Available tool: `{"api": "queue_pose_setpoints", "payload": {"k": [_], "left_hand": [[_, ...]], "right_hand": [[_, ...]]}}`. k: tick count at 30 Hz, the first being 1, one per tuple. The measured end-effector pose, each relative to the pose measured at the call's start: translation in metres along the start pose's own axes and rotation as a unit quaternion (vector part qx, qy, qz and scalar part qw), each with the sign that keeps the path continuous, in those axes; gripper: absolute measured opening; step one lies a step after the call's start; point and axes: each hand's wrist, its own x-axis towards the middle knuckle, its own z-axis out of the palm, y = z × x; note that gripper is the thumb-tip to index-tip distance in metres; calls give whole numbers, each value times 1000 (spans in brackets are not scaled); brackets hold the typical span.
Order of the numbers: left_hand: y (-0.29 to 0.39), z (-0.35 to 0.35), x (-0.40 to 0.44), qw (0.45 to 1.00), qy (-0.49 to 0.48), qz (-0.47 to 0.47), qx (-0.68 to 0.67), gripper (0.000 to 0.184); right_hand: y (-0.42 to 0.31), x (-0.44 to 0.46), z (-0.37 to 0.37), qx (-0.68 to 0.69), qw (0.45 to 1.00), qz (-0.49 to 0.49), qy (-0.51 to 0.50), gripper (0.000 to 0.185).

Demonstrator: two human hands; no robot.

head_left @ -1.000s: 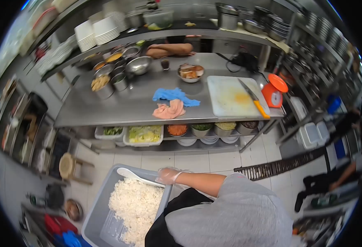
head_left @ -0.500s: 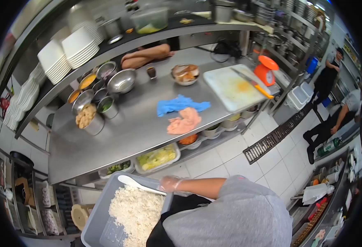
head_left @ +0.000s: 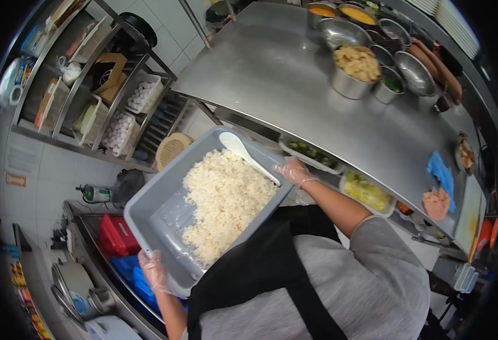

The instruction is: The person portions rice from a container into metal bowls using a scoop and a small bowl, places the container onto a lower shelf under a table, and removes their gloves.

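Note:
A grey tub with cooked white rice in it is held against the black apron. My left hand, in a clear plastic glove, grips the tub's lower left rim. On the opposite side my right hand, gloved too, holds the rim near its upper right corner. Just inside that corner lies a white spoon, its wide end on the rim side and its narrow end close to my right fingers. Rice covers the tub's right part; the bare bottom shows at the left.
A steel table holds metal bowls, a pot of light brown chunks, a blue cloth and a pink cloth. Under it sit vegetable trays. A shelf rack, a stool and a counter with a red box stand left.
The view has swung left, so the table has shifted to the upper right and the rack shows fully. My left hand has come into view on the tub; my right hand still holds its rim.

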Motion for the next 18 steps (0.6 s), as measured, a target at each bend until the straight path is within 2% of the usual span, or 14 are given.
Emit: {"api": "queue_pose_setpoints", "payload": {"k": [1,3,4,5,6,7,8,10,11,12,14,15,17,18], "left_hand": [[-8,8,33,1000,-9,3,10,39],[-22,29,77,999,-6,-3,53,37],[-27,37,97,996,5,-12,86,36],[-15,47,110,997,-35,-19,64,38],[-18,80,184,996,-87,-28,18,41],[-43,100,224,993,-113,-30,28,43],[-40,127,240,994,-99,-55,-3,42],[-81,186,291,993,-61,-98,13,35],[-81,212,292,992,-73,-96,24,35],[-80,237,288,984,-95,-101,113,35],[-81,290,283,945,-155,-88,273,37],[-86,309,280,918,-211,-65,331,36],[-99,351,277,837,-324,4,442,35],[-106,375,279,780,-381,55,495,34]], "right_hand": [[10,18,30,8,1000,8,4,40],[48,35,79,-8,990,-21,-141,37],[40,39,87,-2,982,-21,-190,38],[31,43,94,3,971,-20,-238,39],[-3,95,85,-6,970,137,-200,43],[-17,119,76,-2,946,284,-157,48],[-5,141,88,7,941,297,-165,48],[35,185,120,42,962,263,-54,53],[74,188,160,33,965,260,12,49],[94,185,175,-18,961,272,38,45],[109,148,203,-82,939,326,69,42],[112,113,222,-324,928,183,30,39],[65,67,166,-129,958,235,-99,44],[43,48,129,-42,946,281,-156,47]]}}
